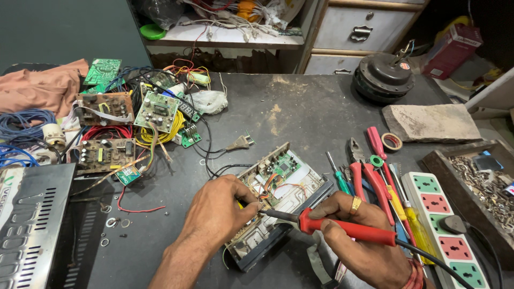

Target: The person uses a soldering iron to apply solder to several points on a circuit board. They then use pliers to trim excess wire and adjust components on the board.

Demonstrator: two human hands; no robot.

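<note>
An opened electronic device (278, 200) with a green circuit board (285, 166) and loose wires lies on the dark workbench in front of me. My left hand (217, 211) rests on the device's left side, fingers pinched near a yellow piece by the wires. My right hand (364, 235) grips a red-handled soldering iron (342, 227). Its dark tip (267, 212) points left and meets the spot at my left fingertips.
Several circuit boards (158, 109) and tangled wires lie at the back left. Pliers and screwdrivers (375, 171) lie right of the device, then a power strip (444, 230) and a tray of metal parts (482, 187). A round motor (384, 75) and stone slab (431, 123) sit at back right; a vented case (29, 225) at left.
</note>
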